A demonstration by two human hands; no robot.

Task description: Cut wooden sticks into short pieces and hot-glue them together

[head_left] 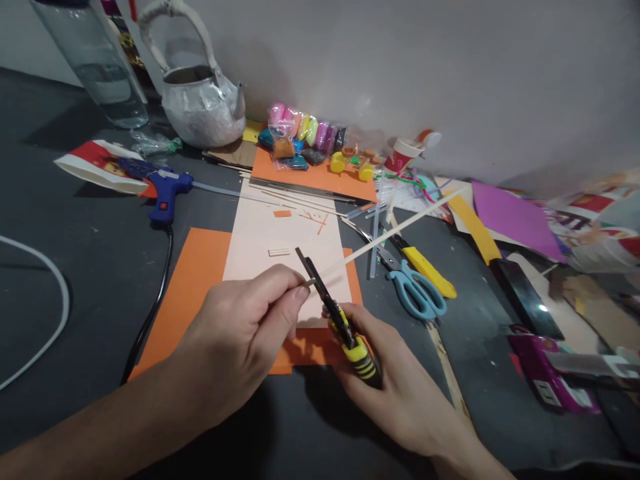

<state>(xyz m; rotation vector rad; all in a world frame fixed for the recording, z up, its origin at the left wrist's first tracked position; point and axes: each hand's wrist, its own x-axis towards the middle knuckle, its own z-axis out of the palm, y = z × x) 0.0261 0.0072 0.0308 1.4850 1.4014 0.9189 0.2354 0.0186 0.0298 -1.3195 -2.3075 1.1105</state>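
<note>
My left hand (255, 320) pinches the near end of a thin wooden stick (395, 231), which slants up to the right over the table. My right hand (395, 380) is wrapped round pliers (345, 327) with black jaws and yellow-and-black grips. The jaws cross the stick just beyond my left fingertips; whether they are closed on it I cannot tell. Beneath both hands lie a pale sheet (285, 227) and an orange sheet (200, 280). Several short cut stick pieces (279, 253) rest side by side on the pale sheet.
On the left are a blue glue gun (167, 193) with its cord, and a metal kettle (203, 107) by a water bottle (107, 83). Blue-handled scissors (416, 293) and a yellow cutter knife (430, 271) lie right. Clay packets (305, 133) and a phone (525, 297) sit farther out.
</note>
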